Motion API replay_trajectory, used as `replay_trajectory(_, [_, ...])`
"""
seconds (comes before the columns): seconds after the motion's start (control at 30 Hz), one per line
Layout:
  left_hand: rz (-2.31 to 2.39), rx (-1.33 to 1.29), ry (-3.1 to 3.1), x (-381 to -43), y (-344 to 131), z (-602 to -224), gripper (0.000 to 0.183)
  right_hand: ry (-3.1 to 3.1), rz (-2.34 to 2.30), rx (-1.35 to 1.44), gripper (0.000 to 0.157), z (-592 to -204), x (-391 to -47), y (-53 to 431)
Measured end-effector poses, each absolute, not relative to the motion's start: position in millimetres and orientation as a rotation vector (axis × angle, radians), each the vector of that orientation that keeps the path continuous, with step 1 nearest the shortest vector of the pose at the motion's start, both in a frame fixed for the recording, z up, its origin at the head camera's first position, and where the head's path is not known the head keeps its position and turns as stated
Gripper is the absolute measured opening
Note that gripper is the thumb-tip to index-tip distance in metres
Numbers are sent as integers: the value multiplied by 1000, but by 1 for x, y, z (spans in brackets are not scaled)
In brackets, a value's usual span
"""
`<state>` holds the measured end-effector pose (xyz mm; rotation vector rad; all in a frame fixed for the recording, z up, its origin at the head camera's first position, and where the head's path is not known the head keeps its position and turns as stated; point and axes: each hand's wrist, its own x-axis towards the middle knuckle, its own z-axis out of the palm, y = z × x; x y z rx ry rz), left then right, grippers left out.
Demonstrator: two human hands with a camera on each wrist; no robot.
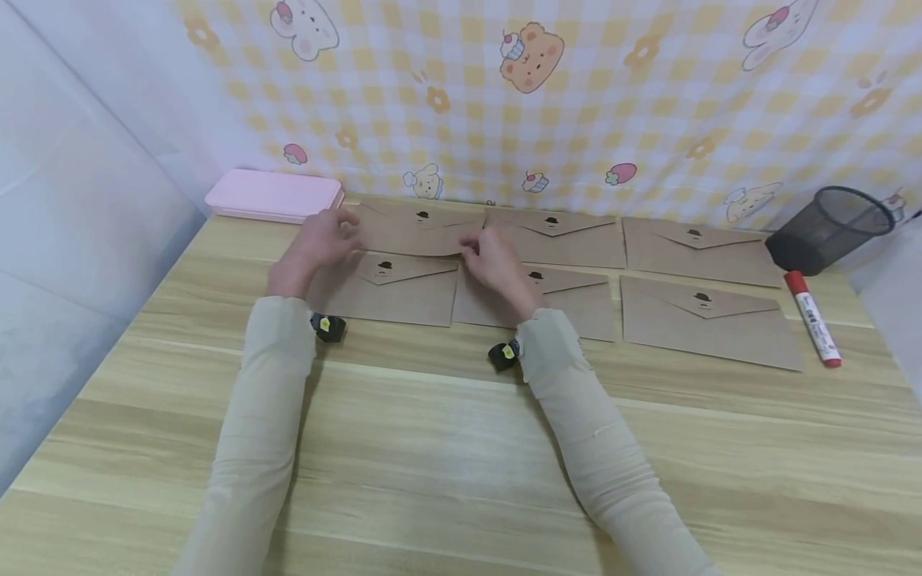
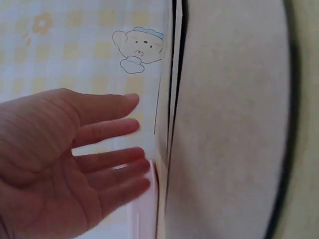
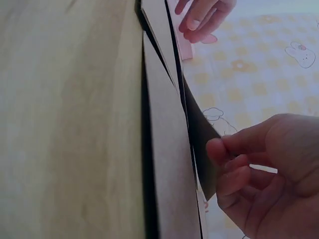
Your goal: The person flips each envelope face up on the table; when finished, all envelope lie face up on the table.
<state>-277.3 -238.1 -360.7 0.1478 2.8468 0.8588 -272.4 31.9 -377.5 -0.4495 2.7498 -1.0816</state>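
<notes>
Several brown paper envelopes lie in two rows, their flaps printed with a black hat. My right hand (image 1: 499, 262) pinches the lower right corner of the back-left envelope (image 1: 414, 234) between thumb and fingers. In the right wrist view that corner of the envelope (image 3: 203, 149) is raised off the table and bends. By the envelope's left end is my left hand (image 1: 317, 244), its fingers (image 2: 112, 132) spread and holding nothing. Under my wrists lie the front-left envelope (image 1: 396, 300) and the front-middle envelope (image 1: 576, 308), the latter partly hidden by my right hand.
A pink case (image 1: 277, 194) sits at the back left, close to my left hand. On the right, a black mesh cup (image 1: 828, 232) leans over, with a red-capped marker (image 1: 814, 320) in front of it. A checkered curtain (image 1: 461, 96) hangs behind the table (image 1: 432, 464).
</notes>
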Motion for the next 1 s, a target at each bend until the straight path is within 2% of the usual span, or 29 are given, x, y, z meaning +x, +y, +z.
replay_trajectory(0.4, [807, 204, 2777, -275, -231, -365, 39, 2781, -1018, -433, 28, -382, -274, 34])
replay_trajectory(0.73, [734, 145, 2746, -274, -232, -365, 43, 2757, -781, -484, 42, -383, -273, 32])
replay_trajectory(1.0, [749, 114, 2727, -274, -234, -366, 45, 2801, -898, -516, 37, -380, -273, 35])
